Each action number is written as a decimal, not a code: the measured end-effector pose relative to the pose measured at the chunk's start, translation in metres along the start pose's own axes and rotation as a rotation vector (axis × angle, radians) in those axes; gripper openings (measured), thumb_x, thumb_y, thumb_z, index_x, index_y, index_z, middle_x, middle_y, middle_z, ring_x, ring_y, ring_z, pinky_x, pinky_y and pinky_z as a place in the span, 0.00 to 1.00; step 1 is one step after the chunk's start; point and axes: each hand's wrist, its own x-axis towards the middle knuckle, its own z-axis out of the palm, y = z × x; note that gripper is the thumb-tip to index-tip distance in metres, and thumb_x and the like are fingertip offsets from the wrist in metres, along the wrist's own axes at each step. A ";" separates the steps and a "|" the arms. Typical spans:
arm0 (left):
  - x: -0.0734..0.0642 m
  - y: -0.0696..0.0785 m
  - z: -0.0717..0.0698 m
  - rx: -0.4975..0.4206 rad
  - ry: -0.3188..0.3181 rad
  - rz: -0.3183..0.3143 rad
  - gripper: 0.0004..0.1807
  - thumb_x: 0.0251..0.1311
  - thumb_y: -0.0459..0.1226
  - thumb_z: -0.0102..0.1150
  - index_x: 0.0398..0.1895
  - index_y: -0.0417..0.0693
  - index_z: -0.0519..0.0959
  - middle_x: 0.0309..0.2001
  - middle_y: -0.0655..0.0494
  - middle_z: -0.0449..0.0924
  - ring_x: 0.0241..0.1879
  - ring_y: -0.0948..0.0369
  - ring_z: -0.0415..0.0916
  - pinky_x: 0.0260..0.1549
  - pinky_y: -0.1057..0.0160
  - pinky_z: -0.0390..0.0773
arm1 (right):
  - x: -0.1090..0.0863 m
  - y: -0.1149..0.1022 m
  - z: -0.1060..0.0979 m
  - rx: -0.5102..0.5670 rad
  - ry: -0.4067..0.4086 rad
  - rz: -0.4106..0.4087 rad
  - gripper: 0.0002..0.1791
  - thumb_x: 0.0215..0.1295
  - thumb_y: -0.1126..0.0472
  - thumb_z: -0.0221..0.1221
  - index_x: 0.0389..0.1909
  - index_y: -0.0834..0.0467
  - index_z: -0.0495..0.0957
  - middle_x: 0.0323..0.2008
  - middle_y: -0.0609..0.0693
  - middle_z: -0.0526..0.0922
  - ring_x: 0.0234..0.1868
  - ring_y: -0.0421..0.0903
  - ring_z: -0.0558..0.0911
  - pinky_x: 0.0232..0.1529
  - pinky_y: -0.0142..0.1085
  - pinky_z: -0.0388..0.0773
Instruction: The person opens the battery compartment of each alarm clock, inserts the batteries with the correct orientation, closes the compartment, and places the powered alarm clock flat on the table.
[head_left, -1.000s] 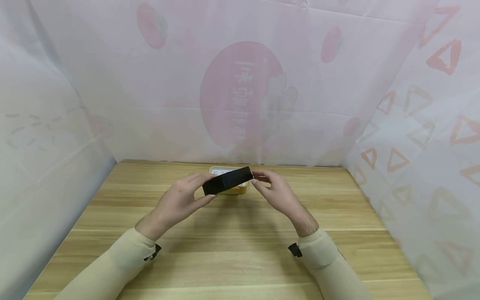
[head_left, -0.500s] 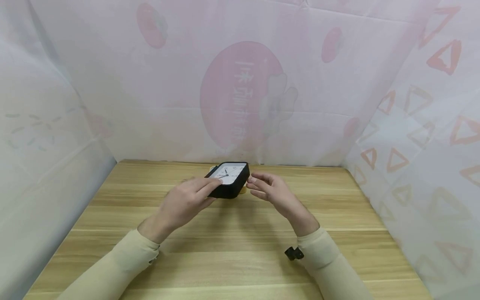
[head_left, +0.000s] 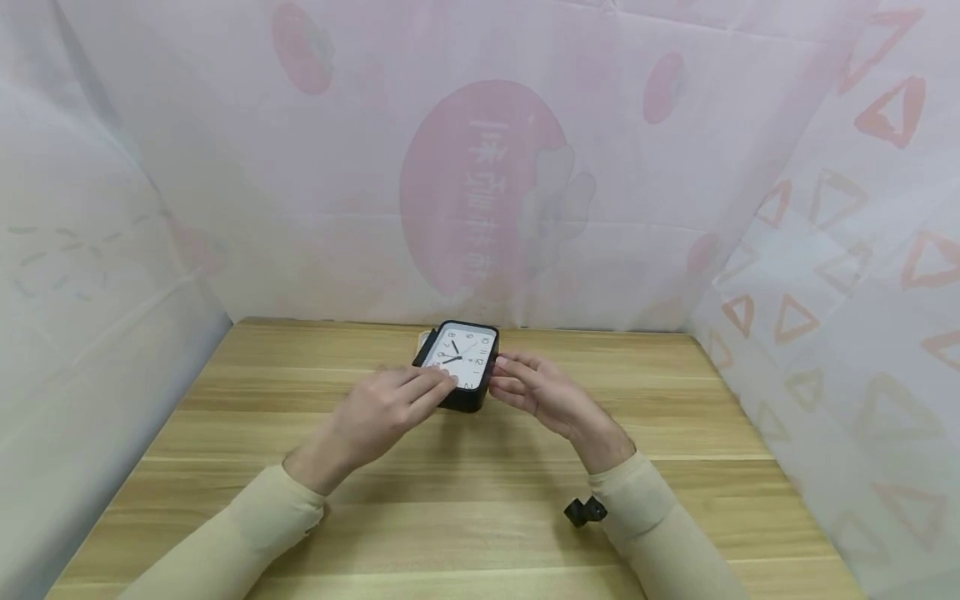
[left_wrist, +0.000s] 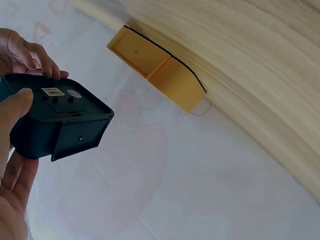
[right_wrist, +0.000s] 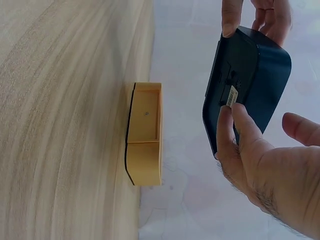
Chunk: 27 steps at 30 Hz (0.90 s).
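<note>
My left hand (head_left: 393, 410) grips a black rectangular alarm clock (head_left: 467, 346) by its near left end, fingers over the front and thumb on the back. The white dial faces up toward the head camera, turned sideways so that its 12 points right. In the wrist views the clock's black back (left_wrist: 67, 107) shows a label and small knobs. My right hand (head_left: 551, 400) touches the clock with extended fingertips, near the label in the right wrist view, its thumb apart. Behind stands a yellow clock (right_wrist: 145, 135), mostly hidden in the head view.
The wooden table (head_left: 480, 517) ends at a pale printed cloth wall (head_left: 345, 208) at the back, with more cloth on both sides. A small black device (head_left: 585, 511) sits at the right sleeve cuff.
The black clock has tilted from edge-on until its dial shows, and has turned. My left fingers have come over its front. My right hand drew off slightly, then touched it again.
</note>
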 end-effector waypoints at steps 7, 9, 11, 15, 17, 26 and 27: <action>0.000 0.006 0.004 0.072 -0.016 0.105 0.25 0.68 0.31 0.74 0.68 0.46 0.91 0.61 0.57 0.97 0.56 0.58 0.94 0.50 0.59 0.97 | 0.003 0.006 0.003 -0.032 0.019 0.016 0.39 0.95 0.61 0.55 0.92 0.74 0.53 0.86 0.73 0.71 0.74 0.51 0.85 0.77 0.38 0.88; 0.000 0.007 0.005 0.085 -0.026 0.125 0.28 0.65 0.30 0.77 0.70 0.47 0.91 0.62 0.58 0.97 0.58 0.59 0.93 0.49 0.59 0.97 | 0.003 0.007 0.004 -0.045 0.019 0.020 0.39 0.94 0.61 0.56 0.92 0.74 0.53 0.86 0.72 0.70 0.73 0.51 0.85 0.74 0.36 0.89; -0.001 0.008 0.004 0.086 -0.033 0.135 0.29 0.64 0.30 0.80 0.70 0.47 0.91 0.62 0.59 0.96 0.58 0.59 0.93 0.48 0.60 0.96 | 0.003 0.008 0.005 -0.049 0.024 0.027 0.40 0.94 0.61 0.57 0.93 0.72 0.53 0.86 0.71 0.70 0.70 0.48 0.85 0.69 0.33 0.90; 0.000 0.007 0.006 0.066 -0.016 0.152 0.31 0.62 0.33 0.82 0.71 0.46 0.90 0.61 0.58 0.96 0.57 0.60 0.93 0.48 0.60 0.96 | 0.003 0.009 0.005 -0.056 0.027 0.024 0.40 0.93 0.61 0.57 0.93 0.73 0.54 0.83 0.69 0.74 0.62 0.43 0.88 0.62 0.30 0.91; 0.000 0.007 0.007 0.041 0.001 0.153 0.31 0.62 0.36 0.84 0.70 0.46 0.90 0.60 0.58 0.97 0.56 0.60 0.93 0.47 0.61 0.96 | 0.002 0.009 0.005 -0.054 0.027 0.024 0.39 0.92 0.61 0.57 0.92 0.73 0.54 0.79 0.68 0.77 0.59 0.41 0.89 0.60 0.30 0.91; 0.000 0.006 0.014 -0.090 0.008 0.105 0.38 0.55 0.48 0.95 0.68 0.47 0.91 0.59 0.56 0.96 0.58 0.57 0.93 0.52 0.58 0.97 | 0.002 0.009 0.001 -0.084 0.036 0.020 0.41 0.90 0.62 0.58 0.93 0.72 0.53 0.80 0.70 0.76 0.59 0.43 0.90 0.62 0.32 0.93; 0.000 0.006 0.014 -0.115 0.003 0.090 0.38 0.55 0.48 0.95 0.68 0.47 0.91 0.59 0.56 0.96 0.58 0.57 0.93 0.53 0.57 0.97 | 0.002 0.009 0.000 -0.093 0.040 0.017 0.41 0.90 0.62 0.58 0.93 0.72 0.53 0.82 0.72 0.75 0.61 0.45 0.90 0.63 0.33 0.93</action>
